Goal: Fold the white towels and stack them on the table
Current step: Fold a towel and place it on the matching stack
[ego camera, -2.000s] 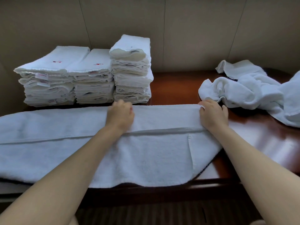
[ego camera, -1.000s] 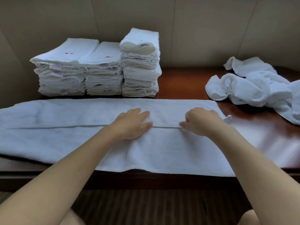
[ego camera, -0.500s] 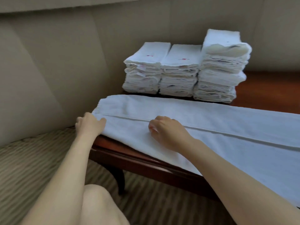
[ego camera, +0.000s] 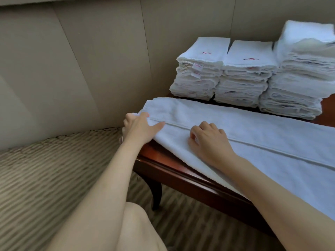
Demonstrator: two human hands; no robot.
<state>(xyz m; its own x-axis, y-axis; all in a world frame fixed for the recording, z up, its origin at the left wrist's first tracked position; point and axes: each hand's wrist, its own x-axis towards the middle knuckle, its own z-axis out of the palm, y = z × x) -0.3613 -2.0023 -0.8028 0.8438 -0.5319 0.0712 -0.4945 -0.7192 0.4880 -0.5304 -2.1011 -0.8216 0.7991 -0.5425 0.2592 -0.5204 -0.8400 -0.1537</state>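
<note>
A long white towel (ego camera: 253, 131), folded lengthwise into a strip, lies across the dark wooden table (ego camera: 181, 171) and runs out of view to the right. My left hand (ego camera: 139, 127) grips its left end at the table's edge, fingers over the end and thumb lying on top. On the strip a little to the right rests my right hand (ego camera: 208, 140), its fingers curled against the cloth. Three stacks of folded white towels (ego camera: 250, 75) stand side by side behind the strip, against the wall.
A padded beige wall (ego camera: 90, 60) rises behind and to the left of the table. Striped carpet (ego camera: 45, 169) covers the floor left of the table and under it. The table's curved leg (ego camera: 156, 194) stands near my knee (ego camera: 134, 225).
My view has swung left, so the loose towel pile on the right is out of frame. Both hands have slid left along the strip; my left hand now grips its left end.
</note>
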